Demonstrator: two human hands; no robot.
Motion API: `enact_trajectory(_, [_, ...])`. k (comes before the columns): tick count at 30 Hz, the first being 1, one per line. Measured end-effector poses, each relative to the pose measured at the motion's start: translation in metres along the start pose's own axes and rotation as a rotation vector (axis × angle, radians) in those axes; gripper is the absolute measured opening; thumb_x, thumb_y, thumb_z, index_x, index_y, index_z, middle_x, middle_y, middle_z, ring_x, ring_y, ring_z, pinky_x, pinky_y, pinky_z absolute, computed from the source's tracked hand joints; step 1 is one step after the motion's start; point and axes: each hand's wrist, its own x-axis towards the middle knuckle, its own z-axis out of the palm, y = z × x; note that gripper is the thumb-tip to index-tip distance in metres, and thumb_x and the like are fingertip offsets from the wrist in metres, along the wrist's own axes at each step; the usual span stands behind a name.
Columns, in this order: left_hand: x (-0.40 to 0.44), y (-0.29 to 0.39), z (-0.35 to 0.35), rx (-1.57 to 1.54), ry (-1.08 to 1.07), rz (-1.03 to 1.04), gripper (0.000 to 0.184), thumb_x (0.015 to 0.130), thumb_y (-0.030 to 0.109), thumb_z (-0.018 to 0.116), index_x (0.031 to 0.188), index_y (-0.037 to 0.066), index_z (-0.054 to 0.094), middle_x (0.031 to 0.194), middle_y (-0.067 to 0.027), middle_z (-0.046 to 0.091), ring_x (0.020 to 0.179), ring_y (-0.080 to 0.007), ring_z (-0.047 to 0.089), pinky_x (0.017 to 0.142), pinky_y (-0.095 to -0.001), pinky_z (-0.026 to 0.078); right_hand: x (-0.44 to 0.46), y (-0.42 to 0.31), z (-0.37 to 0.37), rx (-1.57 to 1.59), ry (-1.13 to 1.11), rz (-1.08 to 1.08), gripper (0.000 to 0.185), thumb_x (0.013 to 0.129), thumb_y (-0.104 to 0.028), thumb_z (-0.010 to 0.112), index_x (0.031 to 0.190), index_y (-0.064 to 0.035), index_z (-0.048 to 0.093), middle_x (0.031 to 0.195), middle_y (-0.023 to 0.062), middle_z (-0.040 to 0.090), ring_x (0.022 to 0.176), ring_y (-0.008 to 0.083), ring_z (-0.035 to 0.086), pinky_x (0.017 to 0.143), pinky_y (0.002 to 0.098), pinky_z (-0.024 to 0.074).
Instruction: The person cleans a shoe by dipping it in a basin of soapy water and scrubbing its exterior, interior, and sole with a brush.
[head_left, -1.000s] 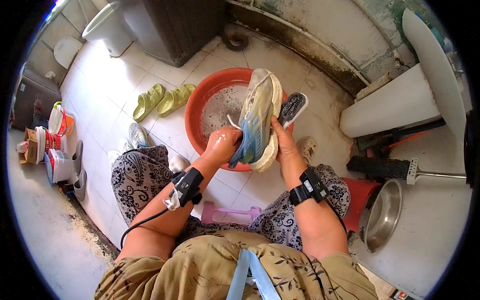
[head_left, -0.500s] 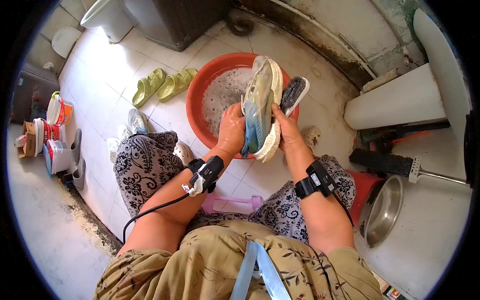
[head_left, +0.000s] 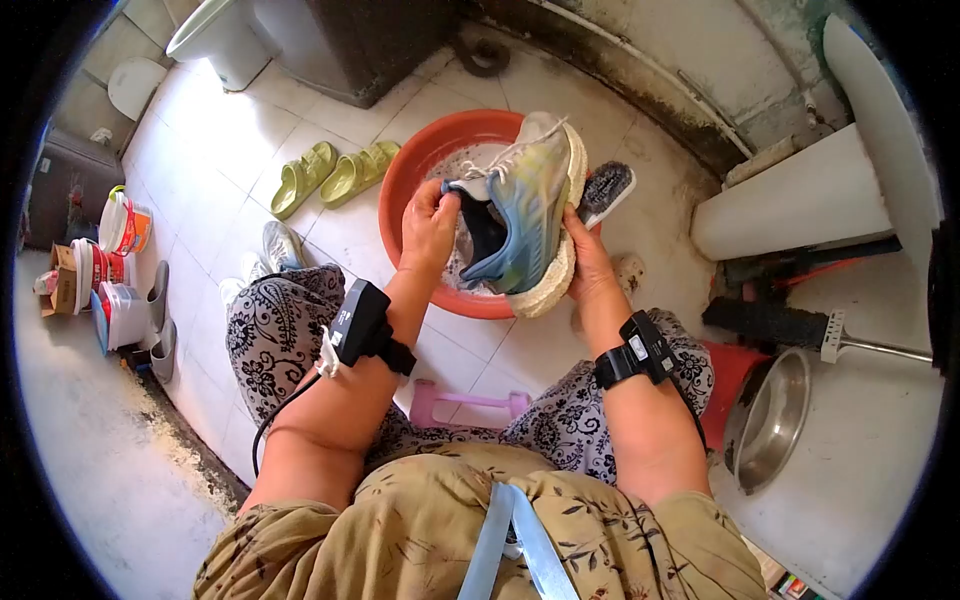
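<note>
Head view: one left hand [head_left: 430, 225], thumb and fingers pinched on the blue edge of a shoe's opening. One right hand [head_left: 588, 255], closed round the shoe's thick sole on the opposite side. One shoe [head_left: 530, 205], blue, grey and pale yellow, laced, with a cream textured sole; held tilted above the basin, toe pointing away from the person, dark opening turned toward the left hand. One brush [head_left: 608, 188], dark bristles, pale rim, just beyond the right fingers; its near end is hidden, so whether the hand grips it cannot be told. One basin [head_left: 396, 205], orange-red and round, beneath the shoe, containing frothy suds [head_left: 452, 165]. One pair of green slippers [head_left: 362, 171], side by side on the tiled floor [head_left: 205, 150], left of the basin. One pale sneaker [head_left: 283, 246], near the patterned left trouser leg. One lavender plastic object [head_left: 470, 402], between the knees. One metal bowl [head_left: 778, 425], tilted, at far right, near a long-handled black brush [head_left: 765, 320].
</note>
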Motion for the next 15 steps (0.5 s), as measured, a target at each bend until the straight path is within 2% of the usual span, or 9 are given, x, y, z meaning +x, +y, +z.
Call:
enact_trajectory(2, [0.001, 0.016, -0.001, 0.043, -0.055, -0.001, 0.021, 0.080, 0.020, 0.054, 0.080, -0.001, 0.056, 0.061, -0.0068, 0.049, 0.061, -0.0142, 0.047, 0.058, -0.0296, 0.040, 0.006, 0.002, -0.013, 0.137, -0.040, 0.280, 0.052, 0.085, -0.036, 0.059, 0.125, -0.0049, 0.046, 0.116, 0.0115, 0.056, 0.104, 0.0235, 0.055, 0.089, 0.0342, 0.0449])
enact_trajectory(5, [0.010, 0.015, 0.004, 0.075, -0.089, 0.071, 0.025, 0.081, 0.022, 0.055, 0.073, -0.002, 0.052, 0.059, -0.0064, 0.047, 0.058, -0.0131, 0.044, 0.054, -0.0314, 0.037, -0.006, -0.002, -0.006, 0.171, -0.009, 0.336, 0.051, 0.085, -0.037, 0.057, 0.124, -0.0050, 0.048, 0.117, 0.0110, 0.056, 0.105, 0.0218, 0.055, 0.090, 0.0340, 0.0446])
enact_trajectory(6, [0.009, 0.023, 0.009, 0.038, -0.066, 0.072, 0.030, 0.082, 0.025, 0.055, 0.069, -0.002, 0.048, 0.057, -0.0099, 0.045, 0.055, -0.0176, 0.043, 0.054, -0.0342, 0.037, -0.014, -0.005, -0.003, 0.161, -0.005, 0.321, 0.046, 0.088, -0.034, 0.054, 0.123, -0.0048, 0.049, 0.118, 0.0104, 0.056, 0.105, 0.0210, 0.055, 0.091, 0.0338, 0.0448])
enact_trajectory(7, [0.009, 0.027, 0.011, 0.037, -0.061, 0.069, 0.030, 0.082, 0.025, 0.055, 0.069, -0.002, 0.048, 0.057, -0.0099, 0.045, 0.055, -0.0176, 0.043, 0.054, -0.0342, 0.037, -0.018, -0.006, 0.000, 0.157, -0.007, 0.326, 0.046, 0.088, -0.034, 0.054, 0.123, -0.0048, 0.049, 0.118, 0.0104, 0.056, 0.105, 0.0210, 0.055, 0.091, 0.0338, 0.0448])
enact_trajectory(9, [0.012, 0.034, 0.014, 0.118, -0.057, 0.132, 0.032, 0.082, 0.025, 0.054, 0.068, -0.002, 0.046, 0.058, -0.0149, 0.044, 0.054, -0.0244, 0.043, 0.054, -0.0368, 0.038, -0.021, -0.006, 0.006, 0.229, -0.153, 0.215, 0.042, 0.091, -0.032, 0.049, 0.123, -0.0043, 0.049, 0.117, 0.0105, 0.056, 0.105, 0.0207, 0.055, 0.091, 0.0322, 0.0447])
enact_trajectory(10, [0.011, 0.041, 0.014, 0.137, -0.057, 0.122, 0.031, 0.082, 0.026, 0.054, 0.069, -0.002, 0.047, 0.061, -0.0192, 0.046, 0.056, -0.0316, 0.045, 0.056, -0.0393, 0.038, -0.020, -0.006, 0.007, 0.216, -0.147, 0.232, 0.041, 0.091, -0.032, 0.049, 0.122, -0.0048, 0.049, 0.117, 0.0097, 0.057, 0.105, 0.0200, 0.055, 0.090, 0.0315, 0.0449])
enact_trajectory(15, [0.011, 0.048, 0.014, 0.233, -0.064, 0.107, 0.030, 0.080, 0.025, 0.056, 0.069, -0.002, 0.049, 0.063, -0.0214, 0.049, 0.060, -0.0359, 0.050, 0.056, -0.0410, 0.039, -0.018, -0.012, 0.013, 0.158, -0.101, 0.289, 0.037, 0.091, -0.030, 0.050, 0.120, -0.0074, 0.051, 0.112, 0.0056, 0.058, 0.101, 0.0165, 0.055, 0.086, 0.0282, 0.0458])
